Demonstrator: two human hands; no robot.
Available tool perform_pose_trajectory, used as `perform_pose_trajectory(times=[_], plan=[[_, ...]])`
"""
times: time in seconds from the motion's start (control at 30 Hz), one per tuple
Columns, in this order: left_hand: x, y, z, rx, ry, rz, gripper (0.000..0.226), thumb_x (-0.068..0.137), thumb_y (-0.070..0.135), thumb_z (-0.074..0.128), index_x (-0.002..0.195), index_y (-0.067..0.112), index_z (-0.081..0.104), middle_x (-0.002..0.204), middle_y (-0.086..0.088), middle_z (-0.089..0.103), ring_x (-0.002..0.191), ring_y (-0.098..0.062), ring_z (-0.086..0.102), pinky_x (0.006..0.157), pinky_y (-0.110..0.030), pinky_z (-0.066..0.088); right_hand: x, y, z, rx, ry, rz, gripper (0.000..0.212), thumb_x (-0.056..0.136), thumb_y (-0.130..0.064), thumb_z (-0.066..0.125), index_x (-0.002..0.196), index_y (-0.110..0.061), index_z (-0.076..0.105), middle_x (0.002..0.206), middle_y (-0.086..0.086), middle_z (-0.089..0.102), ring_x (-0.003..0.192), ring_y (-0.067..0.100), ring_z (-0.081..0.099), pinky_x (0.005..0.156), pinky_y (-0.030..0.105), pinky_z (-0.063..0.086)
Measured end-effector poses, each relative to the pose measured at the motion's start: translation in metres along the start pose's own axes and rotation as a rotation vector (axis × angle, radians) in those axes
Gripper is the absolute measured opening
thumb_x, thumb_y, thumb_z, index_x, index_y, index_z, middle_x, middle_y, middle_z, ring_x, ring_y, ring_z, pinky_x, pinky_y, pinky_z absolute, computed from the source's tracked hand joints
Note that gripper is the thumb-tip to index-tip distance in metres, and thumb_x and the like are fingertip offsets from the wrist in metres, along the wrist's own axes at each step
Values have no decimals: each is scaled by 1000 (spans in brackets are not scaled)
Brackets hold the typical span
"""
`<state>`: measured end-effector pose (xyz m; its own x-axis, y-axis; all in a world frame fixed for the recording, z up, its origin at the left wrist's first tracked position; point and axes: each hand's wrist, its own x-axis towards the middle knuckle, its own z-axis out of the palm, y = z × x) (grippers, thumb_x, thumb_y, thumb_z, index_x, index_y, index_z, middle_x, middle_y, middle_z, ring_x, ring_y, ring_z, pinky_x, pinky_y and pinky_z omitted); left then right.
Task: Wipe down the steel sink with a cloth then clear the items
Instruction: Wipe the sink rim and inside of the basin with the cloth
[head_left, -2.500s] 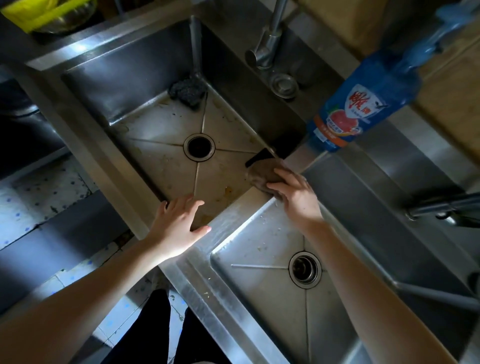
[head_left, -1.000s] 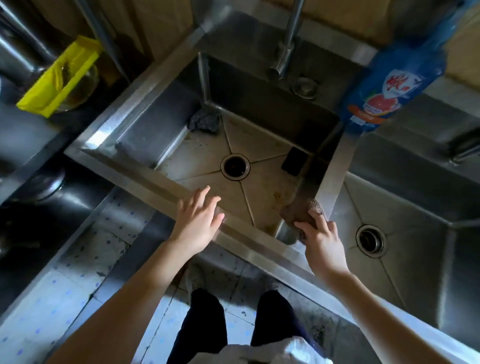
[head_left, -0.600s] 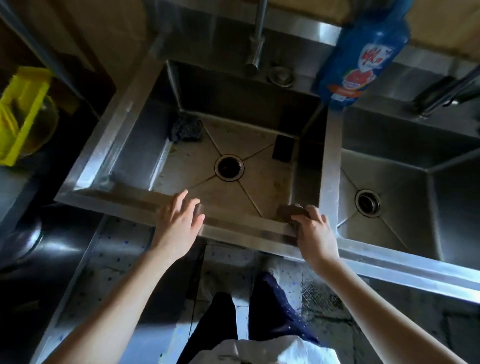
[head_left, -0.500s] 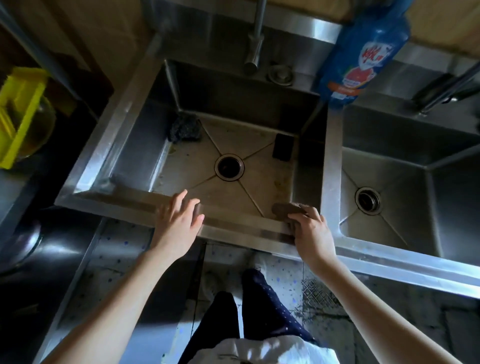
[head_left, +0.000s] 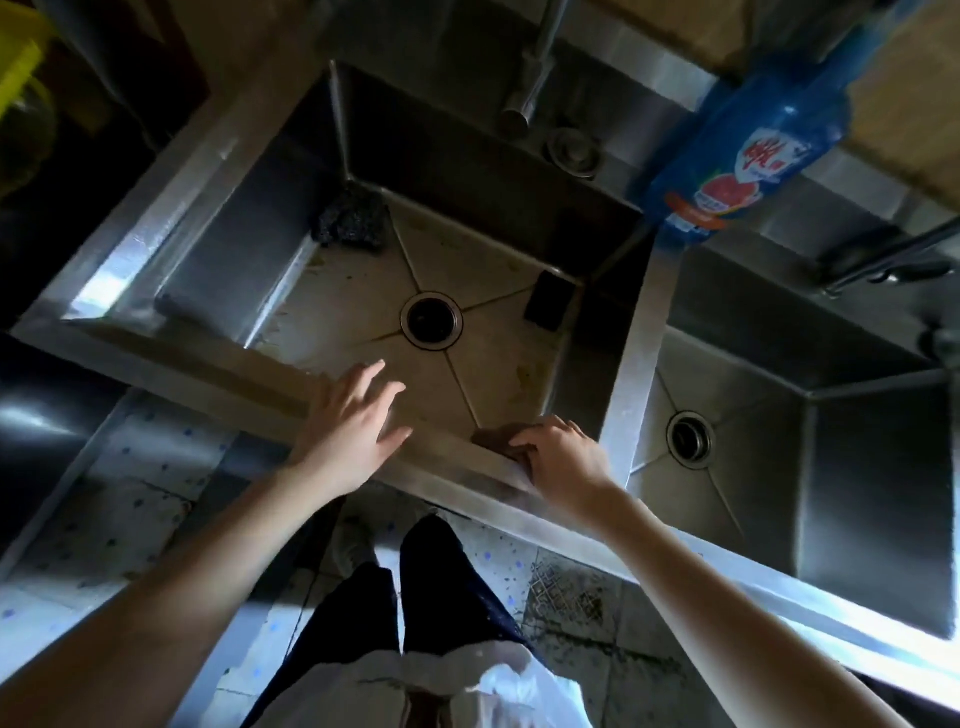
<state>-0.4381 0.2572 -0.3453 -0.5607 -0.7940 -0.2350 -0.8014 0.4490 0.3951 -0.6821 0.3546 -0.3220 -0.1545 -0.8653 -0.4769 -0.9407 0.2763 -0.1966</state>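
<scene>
A double steel sink (head_left: 156, 358) fills the view. On the front rim of the left basin lies a brown cloth (head_left: 496, 436), and my right hand (head_left: 563, 460) presses on it with curled fingers over its edge. My left hand (head_left: 350, 421) hovers over the same rim further left, fingers spread, holding nothing. Inside the left basin a dark scouring pad (head_left: 353, 221) sits in the far left corner and a small black block (head_left: 550, 301) lies by the right wall. A blue detergent bottle (head_left: 737, 150) stands on the divider at the back.
Drains sit in the left basin (head_left: 431, 319) and the right basin (head_left: 690, 436). A tap (head_left: 532, 78) rises behind the left basin; another tap (head_left: 883, 265) reaches in at the right. A yellow object (head_left: 21, 78) lies at far left. My legs stand on tiled floor below.
My right hand has slid the cloth from the divider between basins down to the front rim and then leftward along it. My left hand stayed over the front rim.
</scene>
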Motion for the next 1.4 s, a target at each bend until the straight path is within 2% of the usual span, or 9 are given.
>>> perform_pose_trajectory(times=[0.1,0.2,0.43,0.53,0.67,0.9,1.1,1.23,1.4], plan=[[6,17,8,57,-36,35,57,84,54,53,131,22,46,149,-6,30,132,-28,36,109,-57,15,18,15,0,-187,-26,-126,32,86,-12,59,111,-31,66,124,-6,57,113,22,49,88,35,47],[10,35,20,138,-34,61,62,81,59,53,128,18,49,147,-8,35,128,-29,43,108,-59,20,36,27,-4,-425,-178,-213,28,88,-13,61,113,-25,63,124,0,53,117,26,47,94,40,44],[14,67,34,169,84,60,34,79,45,62,99,17,64,102,-7,61,92,-29,58,93,-53,35,67,45,-8,-704,-516,-364,24,85,-3,56,105,-16,60,113,4,60,106,28,57,82,36,46],[9,70,38,111,201,71,27,76,35,71,94,15,66,96,-4,62,83,-25,58,85,-45,36,95,50,-23,-743,-531,-340,20,89,-7,53,105,-16,60,108,6,64,102,30,62,70,34,46],[5,73,38,85,257,66,17,76,26,74,83,14,65,86,-4,64,83,-29,62,89,-51,46,154,70,-56,-801,-466,-244,23,91,-9,51,109,-13,65,109,10,66,103,31,63,78,37,50],[2,78,41,144,270,7,19,72,25,74,70,16,58,75,-1,57,71,-29,58,87,-50,49,222,91,-97,-692,-556,-100,20,86,-19,62,100,-9,72,102,12,70,92,30,64,86,39,53],[3,77,37,147,223,14,19,76,23,71,69,15,56,74,-2,54,70,-29,59,84,-51,50,194,74,-66,-688,-747,-197,26,82,-3,58,101,-10,73,103,10,71,92,28,66,86,42,56],[4,79,29,158,205,36,19,73,20,74,68,14,57,71,-3,56,66,-29,60,85,-51,49,149,53,-39,-566,-901,-282,26,84,-9,60,105,-18,74,104,4,72,95,26,66,81,31,54],[6,79,27,166,198,44,17,73,21,74,68,14,59,71,-3,57,65,-26,60,81,-48,51,115,43,-11,-483,-993,-382,33,84,-3,59,109,-21,72,107,2,72,94,23,65,87,38,55]])
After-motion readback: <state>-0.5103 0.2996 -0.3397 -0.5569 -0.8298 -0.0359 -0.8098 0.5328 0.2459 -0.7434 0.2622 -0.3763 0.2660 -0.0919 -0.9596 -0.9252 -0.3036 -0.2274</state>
